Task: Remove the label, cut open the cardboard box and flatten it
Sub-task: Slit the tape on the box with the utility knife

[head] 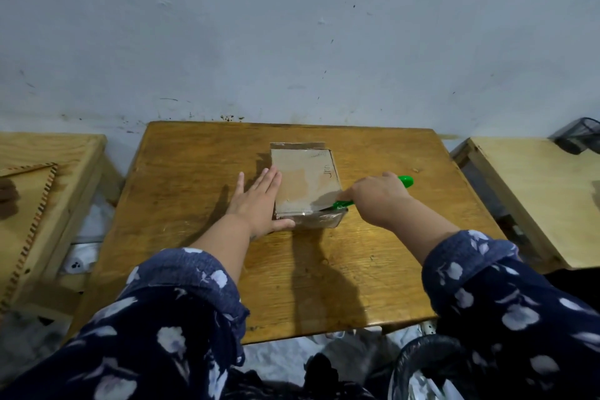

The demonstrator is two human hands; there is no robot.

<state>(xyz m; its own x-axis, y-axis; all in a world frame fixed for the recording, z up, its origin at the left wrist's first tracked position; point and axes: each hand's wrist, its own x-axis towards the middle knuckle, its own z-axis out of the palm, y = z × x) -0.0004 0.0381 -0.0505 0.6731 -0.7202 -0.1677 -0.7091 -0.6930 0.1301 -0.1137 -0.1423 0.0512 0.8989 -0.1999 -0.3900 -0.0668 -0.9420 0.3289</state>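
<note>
Dark blue flowered sleeves (156, 328) are filling the near foreground, both forearms reaching out over the wooden desk (201, 172). Left hand (259, 201) is lying flat, fingers straight, pressing against the left side of the cardboard box (305, 182), thumb along its near edge. Right hand (376, 195) is gripping a green-handled cutter (406, 181), its tip touching the box's near right corner. The box is sitting mid-desk, top still closed.
</note>
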